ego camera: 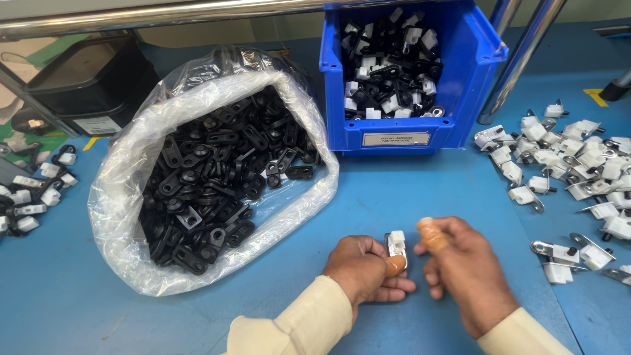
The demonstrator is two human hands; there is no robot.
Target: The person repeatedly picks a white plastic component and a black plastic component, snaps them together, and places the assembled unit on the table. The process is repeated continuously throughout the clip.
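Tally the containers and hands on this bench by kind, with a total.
Blue bins of black and white parts: 1
Clear plastic bags of black parts: 1
Black bins: 1
Hands: 2, the left hand holding a white clip, the right hand beside it
Total: 5

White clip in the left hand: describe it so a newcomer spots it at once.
Start at the blue bin at the top, then drop to the two hands at the bottom edge. The white clip with a metal tab sits pinched in the left hand, the only clip off the table.
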